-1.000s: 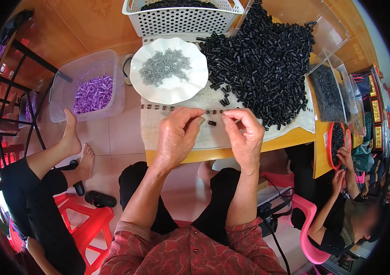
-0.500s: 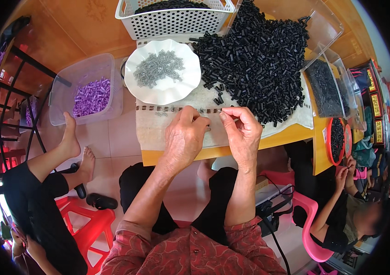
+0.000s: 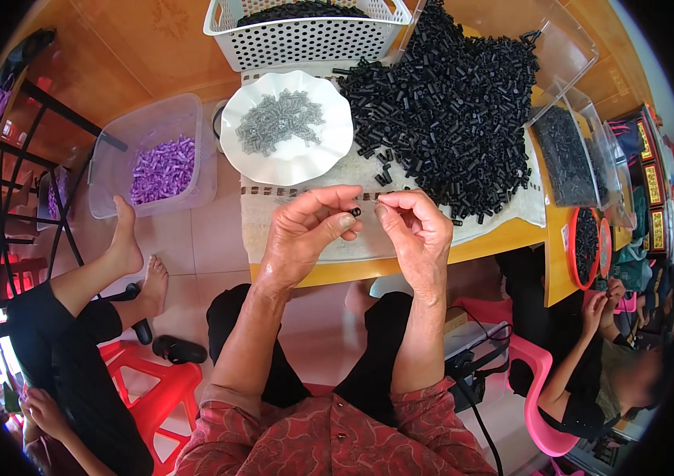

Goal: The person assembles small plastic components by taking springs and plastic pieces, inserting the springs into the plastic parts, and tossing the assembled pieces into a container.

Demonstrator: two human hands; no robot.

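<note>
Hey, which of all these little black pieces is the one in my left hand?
The single black piece at the thumb tip of your left hand; it's held in your fingers, while the black pile beyond lies heaped on the table.

A pale, brown-striped cloth (image 3: 269,238) spreads over a yellow table (image 3: 503,245), bearing a scalloped white plate (image 3: 325,155) and a broad heap of black tubes (image 3: 448,119). A white basket (image 3: 305,49) stands behind the plate; a clear box (image 3: 563,159) and a red tray (image 3: 571,258) occupy the right side.
</note>
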